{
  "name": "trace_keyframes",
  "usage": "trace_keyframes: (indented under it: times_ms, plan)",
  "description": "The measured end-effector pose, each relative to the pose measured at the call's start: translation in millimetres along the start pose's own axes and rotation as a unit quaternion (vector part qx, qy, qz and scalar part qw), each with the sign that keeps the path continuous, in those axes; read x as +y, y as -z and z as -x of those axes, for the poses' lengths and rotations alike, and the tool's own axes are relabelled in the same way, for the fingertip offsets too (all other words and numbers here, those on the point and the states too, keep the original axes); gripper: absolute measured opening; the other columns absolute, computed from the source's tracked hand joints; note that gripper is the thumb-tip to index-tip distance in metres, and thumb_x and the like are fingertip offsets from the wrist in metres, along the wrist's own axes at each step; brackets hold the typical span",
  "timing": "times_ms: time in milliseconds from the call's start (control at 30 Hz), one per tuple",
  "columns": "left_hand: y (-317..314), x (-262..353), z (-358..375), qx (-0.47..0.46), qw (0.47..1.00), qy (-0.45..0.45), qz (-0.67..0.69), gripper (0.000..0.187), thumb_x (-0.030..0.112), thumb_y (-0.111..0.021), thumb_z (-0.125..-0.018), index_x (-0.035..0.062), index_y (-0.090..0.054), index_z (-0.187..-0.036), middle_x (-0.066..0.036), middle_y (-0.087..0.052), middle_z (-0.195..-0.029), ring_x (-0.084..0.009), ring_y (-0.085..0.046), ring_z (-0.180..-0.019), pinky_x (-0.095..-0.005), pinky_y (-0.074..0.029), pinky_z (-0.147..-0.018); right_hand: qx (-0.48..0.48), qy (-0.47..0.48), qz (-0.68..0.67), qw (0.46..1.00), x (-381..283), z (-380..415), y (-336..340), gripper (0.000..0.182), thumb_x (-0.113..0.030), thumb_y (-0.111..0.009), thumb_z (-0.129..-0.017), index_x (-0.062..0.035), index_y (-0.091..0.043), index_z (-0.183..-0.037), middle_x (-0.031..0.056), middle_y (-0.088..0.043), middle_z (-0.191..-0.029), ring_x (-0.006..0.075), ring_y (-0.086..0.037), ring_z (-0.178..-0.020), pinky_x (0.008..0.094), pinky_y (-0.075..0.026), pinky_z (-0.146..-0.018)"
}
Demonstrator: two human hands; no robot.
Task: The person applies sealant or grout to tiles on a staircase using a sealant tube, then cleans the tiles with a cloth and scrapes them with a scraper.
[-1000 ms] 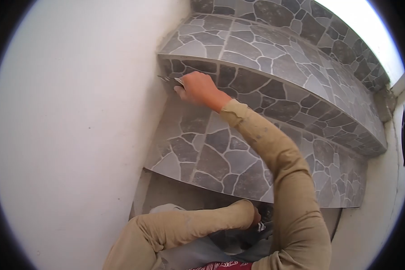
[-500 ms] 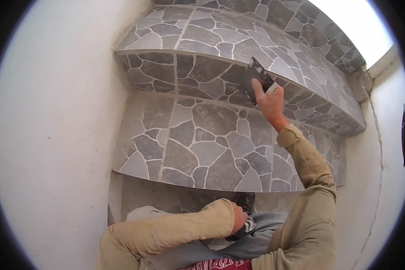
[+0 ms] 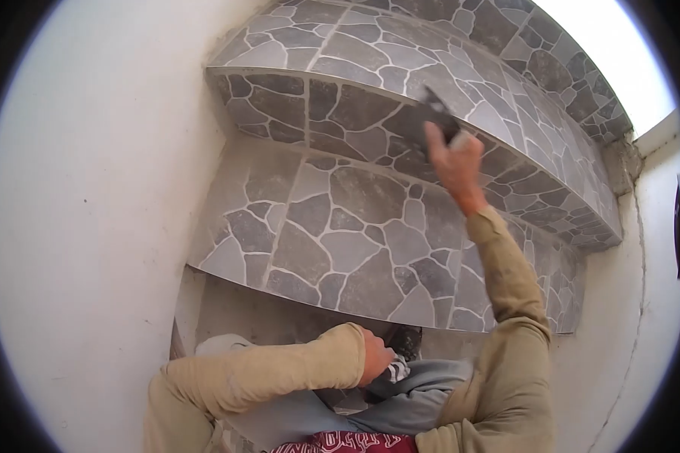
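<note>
My right hand (image 3: 459, 162) is closed around a dark, flat hand float (image 3: 433, 124) with light smears on it. The tool is slightly blurred and lies over the stone-patterned riser (image 3: 355, 113), close under the edge of the upper step. The thumb shows along its near side. Low in the view, my left hand (image 3: 375, 357) is closed above my legs, beside a black-and-white striped thing (image 3: 397, 369). Its fingertips are turned away, so whatever they may hold is hidden.
Grey stone-patterned tiles with pale joints cover the lower tread (image 3: 355, 249) and the upper tread (image 3: 431, 68). A pale wall (image 3: 98, 226) rises on the left; a cracked wall (image 3: 619, 317) stands on the right. A dark shoe (image 3: 406, 341) shows below the lower step edge.
The view has shifted and tilted a little. My right hand and the float stay at the riser, the float now blurred by motion. My left hand appears slightly further left.
</note>
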State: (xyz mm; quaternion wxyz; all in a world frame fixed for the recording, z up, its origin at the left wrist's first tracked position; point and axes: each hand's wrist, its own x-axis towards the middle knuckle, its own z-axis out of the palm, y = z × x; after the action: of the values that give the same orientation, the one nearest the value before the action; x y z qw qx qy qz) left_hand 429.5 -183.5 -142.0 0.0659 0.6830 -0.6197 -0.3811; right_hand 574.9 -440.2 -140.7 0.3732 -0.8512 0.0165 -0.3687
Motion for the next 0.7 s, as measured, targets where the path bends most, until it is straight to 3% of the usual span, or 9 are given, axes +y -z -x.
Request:
trace_keyframes:
  times_ms: [67, 133, 300, 433, 500, 633, 700]
  plan:
    - [6.8, 3.1, -13.0, -0.072, 0.996, -0.044, 0.004, 0.032, 0.019, -0.064, -0.078, 0.0082, -0.06, -0.109, -0.018, -0.069, -0.093, -0.0359, -0.068, -0.088, -0.0461, -0.055, -0.073, -0.037, 0.017, 0.043, 0.998, -3.9, -5.5, -17.6, 0.019, -0.016, -0.068, -0.087, 0.0009, -0.07, -0.094, 0.0084, -0.069, -0.073, 0.0094, -0.062, -0.067, 0.028, -0.049, -0.061]
    - [0.9, -1.3, -10.7, -0.083, 0.996, -0.035, -0.003, 0.033, 0.021, -0.065, -0.078, 0.0074, -0.063, -0.107, -0.017, -0.07, -0.097, -0.0345, -0.068, -0.091, -0.0447, -0.055, -0.076, -0.043, -0.016, 0.07, 0.996, -4.3, 2.3, 1.4, 0.02, -0.016, -0.068, -0.087, 0.0017, -0.07, -0.097, 0.0085, -0.07, -0.076, 0.0096, -0.063, -0.069, 0.0269, -0.049, -0.063]
    - [-7.2, -4.8, 4.1, -0.064, 0.998, -0.016, 0.008, 0.036, 0.024, -0.068, -0.075, 0.0057, -0.067, -0.106, -0.017, -0.07, -0.101, -0.0332, -0.069, -0.093, -0.0432, -0.055, -0.079, 0.039, -0.001, -0.009, 0.999, 29.8, 14.6, 36.4, 0.022, -0.016, -0.066, -0.088, 0.0046, -0.069, -0.097, 0.0064, -0.071, -0.078, 0.0103, -0.063, -0.069, 0.0262, -0.05, -0.064]
    - [-15.2, -1.9, -27.4, -0.11, 0.992, -0.052, -0.013, 0.034, 0.026, -0.069, -0.075, 0.0047, -0.07, -0.102, -0.017, -0.071, -0.1, -0.0328, -0.068, -0.095, -0.0433, -0.054, -0.08, -0.022, -0.03, 0.058, 0.998, -31.0, -12.3, -41.3, 0.022, -0.019, -0.067, -0.086, 0.003, -0.067, -0.087, 0.016, -0.067, -0.072, 0.0164, -0.064, -0.063, 0.033, -0.049, -0.058]
    - [-16.9, -7.7, -37.2, -0.145, 0.988, -0.056, -0.008, 0.034, 0.026, -0.069, -0.074, 0.0054, -0.07, -0.101, -0.015, -0.071, -0.1, -0.0329, -0.068, -0.095, -0.0433, -0.054, -0.079, 0.014, 0.049, 0.043, 0.998, -35.5, -19.8, -78.8, 0.023, -0.021, -0.067, -0.086, 0.0022, -0.066, -0.085, 0.0203, -0.064, -0.071, 0.0219, -0.065, -0.062, 0.0368, -0.047, -0.057]
    - [-5.0, -13.9, -13.8, -0.095, 0.995, -0.002, -0.016, 0.033, 0.025, -0.068, -0.075, 0.0058, -0.07, -0.102, -0.015, -0.071, -0.101, -0.0332, -0.068, -0.095, -0.0432, -0.054, -0.079, 0.012, 0.022, 0.045, 0.999, -25.8, -3.8, -39.3, 0.024, -0.021, -0.067, -0.086, 0.0023, -0.067, -0.09, 0.0195, -0.067, -0.073, 0.0245, -0.066, -0.064, 0.0366, -0.049, -0.059]
    - [-4.0, -13.5, -2.6, -0.067, 0.998, -0.011, 0.009, 0.031, 0.023, -0.066, -0.075, 0.0061, -0.071, -0.101, -0.015, -0.071, -0.1, -0.0332, -0.068, -0.095, -0.0431, -0.054, -0.08, 0.02, -0.045, 0.028, 0.998, -8.9, 7.4, 0.1, 0.026, -0.019, -0.067, -0.086, 0.0031, -0.068, -0.098, 0.0178, -0.069, -0.078, 0.0235, -0.067, -0.068, 0.0344, -0.051, -0.063]
